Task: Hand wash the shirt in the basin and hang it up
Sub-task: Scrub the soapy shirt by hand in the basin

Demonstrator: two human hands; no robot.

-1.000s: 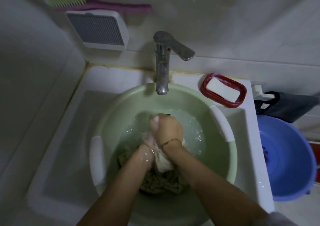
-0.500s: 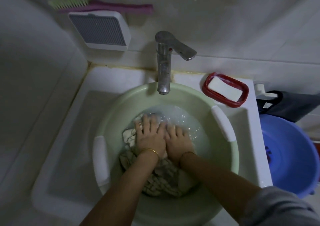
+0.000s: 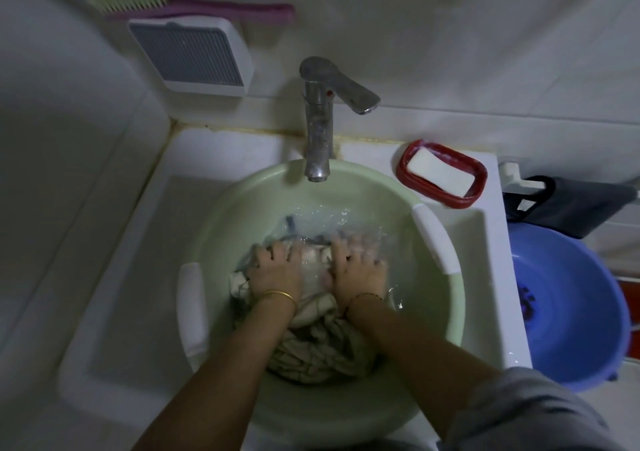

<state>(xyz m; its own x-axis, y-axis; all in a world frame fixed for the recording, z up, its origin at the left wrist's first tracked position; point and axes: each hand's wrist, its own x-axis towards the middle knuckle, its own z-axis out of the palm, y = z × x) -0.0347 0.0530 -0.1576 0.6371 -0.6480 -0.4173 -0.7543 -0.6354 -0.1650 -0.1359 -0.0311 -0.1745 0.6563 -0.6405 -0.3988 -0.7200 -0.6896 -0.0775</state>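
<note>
A wet, pale checked shirt (image 3: 322,350) lies bunched in shallow soapy water inside the pale green basin (image 3: 429,308), which sits in the white sink (image 3: 114,312). My left hand (image 3: 273,272), with a gold bangle at the wrist, presses down on the left part of the cloth with fingers spread. A little apart from it, my right hand (image 3: 358,268) presses the cloth's right part, fingers spread and partly under the water, slightly blurred. A strip of shirt shows between the two hands.
A chrome tap (image 3: 318,132) stands over the basin's far rim. A red soap dish with a white bar (image 3: 441,173) sits at the sink's back right. A blue bucket (image 3: 571,312) stands to the right, with a dark bag (image 3: 575,204) behind it. On the wall are a white box (image 3: 190,55) and a brush (image 3: 194,7).
One second ago my hands were bunched together, rubbing the cloth above the water. They then pressed flat side by side, and now have slid apart over the shirt.
</note>
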